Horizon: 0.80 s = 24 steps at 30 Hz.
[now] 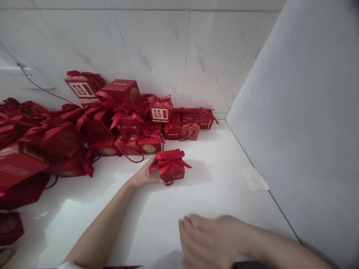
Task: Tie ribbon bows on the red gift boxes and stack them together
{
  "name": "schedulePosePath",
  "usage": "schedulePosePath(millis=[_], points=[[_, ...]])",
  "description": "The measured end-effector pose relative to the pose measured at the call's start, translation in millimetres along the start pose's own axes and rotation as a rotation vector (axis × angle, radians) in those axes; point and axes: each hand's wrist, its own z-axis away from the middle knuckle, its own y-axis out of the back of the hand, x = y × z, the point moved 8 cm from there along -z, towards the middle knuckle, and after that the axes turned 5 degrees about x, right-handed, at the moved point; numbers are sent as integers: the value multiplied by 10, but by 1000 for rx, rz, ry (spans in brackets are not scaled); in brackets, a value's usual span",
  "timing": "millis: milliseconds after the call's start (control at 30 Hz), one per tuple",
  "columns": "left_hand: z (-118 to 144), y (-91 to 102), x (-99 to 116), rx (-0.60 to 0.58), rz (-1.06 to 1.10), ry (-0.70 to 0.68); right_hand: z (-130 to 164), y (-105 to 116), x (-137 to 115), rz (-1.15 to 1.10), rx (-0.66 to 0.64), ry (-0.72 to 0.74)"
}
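Note:
My left hand (146,173) grips the left side of a small red gift box (172,173) with a ribbon bow on top. The box stands upright on the white tabletop (157,216), a red cord loop at its lower front. Close to the front edge, my right hand (207,239) hangs over the table, apart from the box. Motion blurs its fingers, and what they do is unclear. Just behind the held box sits another red box (149,147) with a round gold emblem.
Many similar red boxes (67,138) are piled along the left and back, some tipped over. Behind them rises a marbled tile wall (157,48) with a thin cable (42,86). A pale panel (303,123) borders the right side, with a whitish patch (254,179) at its base.

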Motion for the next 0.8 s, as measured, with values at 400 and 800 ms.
schedulePosePath(millis=[400, 800], points=[[9, -60, 49, 21, -3, -109, -232, -407, 952, 261, -340, -596], [145, 9, 278, 196, -316, -279, -195, 858, 710, -82, -234, -533]])
